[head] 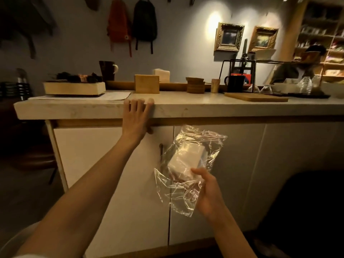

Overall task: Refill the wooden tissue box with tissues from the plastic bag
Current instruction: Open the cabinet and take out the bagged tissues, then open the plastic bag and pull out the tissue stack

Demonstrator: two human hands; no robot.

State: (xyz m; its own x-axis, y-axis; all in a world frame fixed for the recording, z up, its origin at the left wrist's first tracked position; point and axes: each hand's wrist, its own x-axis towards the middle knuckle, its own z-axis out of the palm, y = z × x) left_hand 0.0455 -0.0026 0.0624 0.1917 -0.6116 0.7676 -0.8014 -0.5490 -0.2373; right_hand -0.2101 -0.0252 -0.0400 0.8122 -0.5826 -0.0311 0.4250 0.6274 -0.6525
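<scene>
The wooden tissue box point(147, 83) stands upright on the pale countertop point(186, 107), just beyond its front edge. My left hand point(136, 118) grips that front edge right below the box, fingers curled over the top. Lower down, in front of the white cabinet doors, my right hand point(206, 190) holds a crinkled clear plastic bag point(186, 192). A white stack of tissues point(187, 157) lies inside the bag. A second white stack of tissues point(161, 73) sits behind the wooden box.
On the counter stand a long wooden tray point(74, 88) with dark items, a dark mug point(107, 70), stacked coasters point(195, 85), a black mug point(235, 83), a cutting board point(256, 97) and glassware point(304, 85). A person point(297, 66) is behind the counter at right. A dark seat point(307, 211) is at lower right.
</scene>
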